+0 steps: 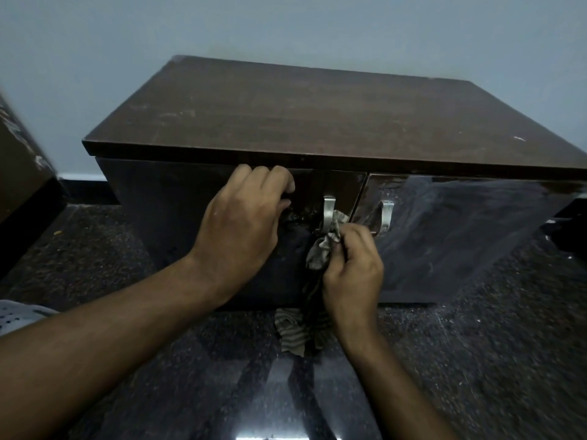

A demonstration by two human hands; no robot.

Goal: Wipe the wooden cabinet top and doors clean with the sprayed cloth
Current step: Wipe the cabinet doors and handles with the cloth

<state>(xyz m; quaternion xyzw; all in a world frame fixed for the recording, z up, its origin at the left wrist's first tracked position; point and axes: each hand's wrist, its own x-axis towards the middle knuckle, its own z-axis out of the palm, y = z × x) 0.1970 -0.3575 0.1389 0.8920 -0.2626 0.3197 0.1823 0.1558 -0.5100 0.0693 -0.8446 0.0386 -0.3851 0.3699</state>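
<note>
A low dark wooden cabinet stands against the wall; its top (pixel 317 112) is brown with pale scuffs. Two glossy doors face me, the left door (pixel 165 211) and the right door (pixel 451 230), each with a metal handle. My left hand (pixel 244 217) rests against the upper part of the left door, fingers curled just under the top's front edge. My right hand (pixel 352 268) grips a striped grey cloth (pixel 324 246) bunched against the left door's handle (pixel 329 211). The cloth's loose end (pixel 295 331) hangs down to the floor.
The floor (pixel 476 360) is dark polished stone with reflections. Another dark piece of furniture (pixel 22 173) stands at the left edge. A pale wall (pixel 286 27) rises behind the cabinet. The right door's handle (pixel 386 214) is close to my right hand.
</note>
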